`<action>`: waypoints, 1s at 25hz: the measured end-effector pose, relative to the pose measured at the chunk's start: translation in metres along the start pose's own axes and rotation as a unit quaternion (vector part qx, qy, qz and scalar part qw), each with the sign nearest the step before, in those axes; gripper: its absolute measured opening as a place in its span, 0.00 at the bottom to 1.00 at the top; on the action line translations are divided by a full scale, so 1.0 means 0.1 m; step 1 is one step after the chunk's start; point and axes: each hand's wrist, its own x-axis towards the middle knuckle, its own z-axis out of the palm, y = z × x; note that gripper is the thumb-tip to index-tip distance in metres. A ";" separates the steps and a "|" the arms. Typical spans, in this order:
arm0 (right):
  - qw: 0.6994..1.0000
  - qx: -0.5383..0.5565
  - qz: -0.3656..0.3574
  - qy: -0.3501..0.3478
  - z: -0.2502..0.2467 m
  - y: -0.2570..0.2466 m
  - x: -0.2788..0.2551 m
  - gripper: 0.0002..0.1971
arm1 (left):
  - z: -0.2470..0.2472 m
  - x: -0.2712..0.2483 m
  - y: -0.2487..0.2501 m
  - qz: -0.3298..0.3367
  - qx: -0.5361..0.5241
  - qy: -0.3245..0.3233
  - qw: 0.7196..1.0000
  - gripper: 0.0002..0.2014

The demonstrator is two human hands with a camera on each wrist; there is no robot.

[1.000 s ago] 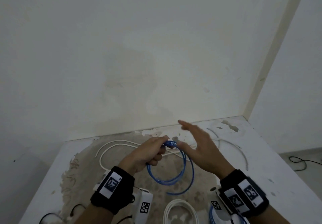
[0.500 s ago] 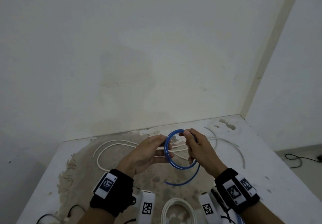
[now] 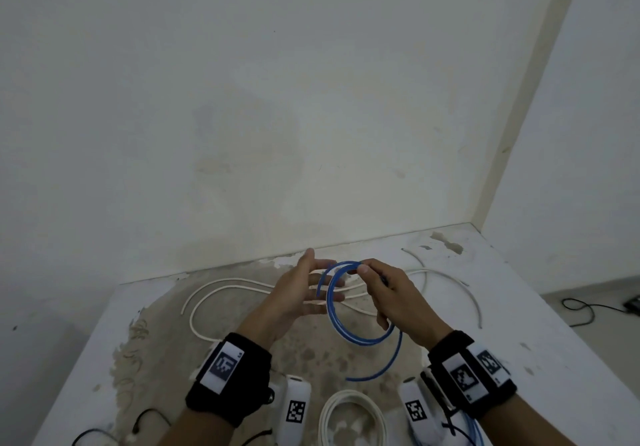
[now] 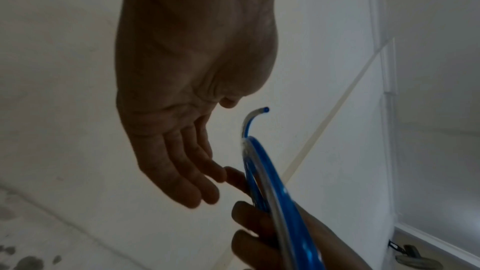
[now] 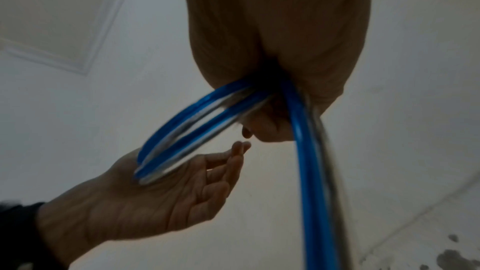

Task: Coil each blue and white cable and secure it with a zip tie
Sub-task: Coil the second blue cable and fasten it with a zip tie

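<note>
A blue cable [image 3: 330, 310] is wound into a small coil and held upright above the table, its loose tail [image 3: 381, 371] curving down to the right. My right hand [image 3: 375, 281] grips the coil at its top; the right wrist view shows the strands [image 5: 302, 151] running out of the closed fist [image 5: 272, 49]. My left hand [image 3: 310, 289] is spread, fingers straight, just left of the coil. In the left wrist view the cable's cut end [image 4: 261, 111] sticks up beside my flat left palm [image 4: 176, 161]. Whether the palm touches the coil is unclear.
A long loose white cable [image 3: 225, 284] snakes across the stained table [image 3: 536, 324] beneath my hands. A coiled white cable [image 3: 349, 407] lies at the near edge, another blue cable [image 3: 472, 428] at bottom right, a thin black cord [image 3: 145, 418] at bottom left. A wall stands close behind.
One second ago my left hand gripped the coil and my right hand was open. Then both held it. Now the right hand alone holds it and the left hand has opened.
</note>
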 end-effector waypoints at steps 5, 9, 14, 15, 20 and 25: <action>0.999 -0.029 -0.015 0.007 0.04 -0.03 -0.04 0.13 | 0.09 -0.07 0.04 0.024 0.066 -0.055 0.996 0.20; 0.994 0.088 0.019 0.069 0.12 -0.07 -0.08 0.08 | 0.13 -0.10 -0.05 0.030 0.003 -0.063 0.998 0.19; 0.876 0.434 0.189 0.091 0.14 -0.11 0.10 0.11 | 0.14 -0.10 -0.19 -0.010 -0.254 -0.123 0.959 0.18; 0.848 0.477 0.213 0.084 0.15 -0.12 0.13 0.12 | 0.14 -0.10 -0.19 -0.004 -0.265 -0.113 0.957 0.17; 0.797 0.548 0.242 0.082 0.17 -0.14 0.16 0.12 | 0.11 -0.11 -0.19 0.084 -0.095 -0.053 0.990 0.21; 0.770 0.561 0.270 0.137 0.20 0.00 0.17 0.19 | 0.30 -0.31 -0.25 0.032 -0.373 -0.146 0.916 0.19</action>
